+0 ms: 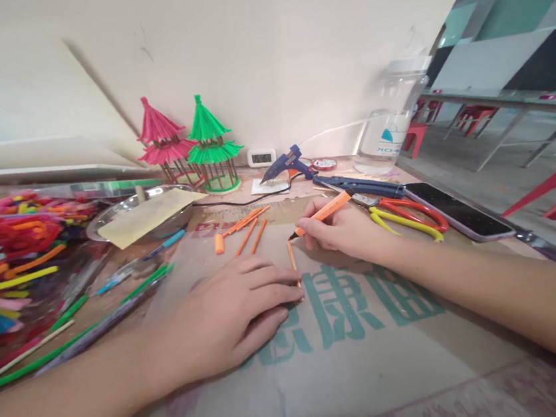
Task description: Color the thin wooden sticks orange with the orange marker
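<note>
My right hand point(338, 228) grips an orange marker point(328, 208), its dark tip touching the upper end of a thin stick point(291, 257) that is partly orange. The fingertips of my left hand point(248, 299) press the lower end of that stick onto the cardboard point(377, 371). Several orange sticks point(249, 222) lie beyond my left hand, beside an orange marker cap point(219, 244).
Behind stand a pink tower point(164, 141), a green tower point(211, 146), a clock point(261, 157), a glue gun point(288, 164) and a bottle point(388, 115). Pliers point(416, 213) and a phone point(459, 209) lie right; a metal bowl point(103, 223) and fuzzy stems point(12, 252) left.
</note>
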The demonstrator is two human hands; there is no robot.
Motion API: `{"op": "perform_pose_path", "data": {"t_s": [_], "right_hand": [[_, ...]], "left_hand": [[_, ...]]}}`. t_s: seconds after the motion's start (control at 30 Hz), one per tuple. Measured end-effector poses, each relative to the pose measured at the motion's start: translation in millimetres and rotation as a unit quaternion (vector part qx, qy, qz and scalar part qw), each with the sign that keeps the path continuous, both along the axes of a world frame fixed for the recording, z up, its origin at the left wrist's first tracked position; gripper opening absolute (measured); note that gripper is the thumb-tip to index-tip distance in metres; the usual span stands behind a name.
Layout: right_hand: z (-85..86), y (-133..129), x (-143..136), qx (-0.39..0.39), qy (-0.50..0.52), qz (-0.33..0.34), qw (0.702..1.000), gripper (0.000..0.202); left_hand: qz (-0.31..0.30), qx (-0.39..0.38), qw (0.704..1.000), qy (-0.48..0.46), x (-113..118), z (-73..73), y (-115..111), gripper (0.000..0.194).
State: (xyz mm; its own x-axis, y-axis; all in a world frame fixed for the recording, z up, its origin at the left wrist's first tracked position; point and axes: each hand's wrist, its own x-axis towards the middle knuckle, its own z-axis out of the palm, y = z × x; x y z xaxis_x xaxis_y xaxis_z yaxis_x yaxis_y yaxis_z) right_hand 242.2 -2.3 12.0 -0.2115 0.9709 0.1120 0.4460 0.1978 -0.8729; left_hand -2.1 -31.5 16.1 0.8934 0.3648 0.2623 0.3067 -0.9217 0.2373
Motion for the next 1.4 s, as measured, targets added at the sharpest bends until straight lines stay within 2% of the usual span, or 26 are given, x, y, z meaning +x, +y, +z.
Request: {"op": "perform_pose_path", "data": {"t_s": [0.23,0.4,0.57,0.7,0.83,1.07,1.3,1.4], "right_hand": [[-2.4,3.1,0.5,0.018,-0.013,0.008,1.000,0.018],[-3.0,3.4,0.6,-0.013,0.007,0.020,1.000,0.019],[-4.2,4.1,1.1,0.013,-0.013,0.007,1.000,0.018],[-5.0,4.0,0.9,-0.005,0.011,0.013,1.000,0.020],[-2.9,1.7,1.5,-0.021,0.015,0.031,0.999,0.018],[-0.8,-1.2,5.0,-0.066,0.028,0.101,0.992,0.016],[0.5,-3.3,4.6,-0.075,0.051,0.113,0.990,0.016],[2.3,-4.6,3.8,-0.088,0.073,0.120,0.986,0.018]], "left_hand": [[0.004,0.004,1.000,0.004,-0.7,-0.2,0.6,0.030],[0.005,0.008,1.000,0.014,-1.7,-0.1,0.4,0.030],[0.008,0.004,1.000,0.016,-1.9,1.0,-0.1,0.030],[0.007,0.000,1.000,0.010,-1.1,1.4,-0.4,0.030],[0.020,0.002,1.000,0.011,-1.3,0.7,-1.2,0.031],[0.031,-0.018,0.999,0.016,-2.0,0.1,-1.6,0.031],[0.035,-0.022,0.999,0.011,-0.4,3.3,-3.0,0.030],[0.067,-0.010,0.998,-0.006,-0.6,2.4,-2.5,0.034]]}}
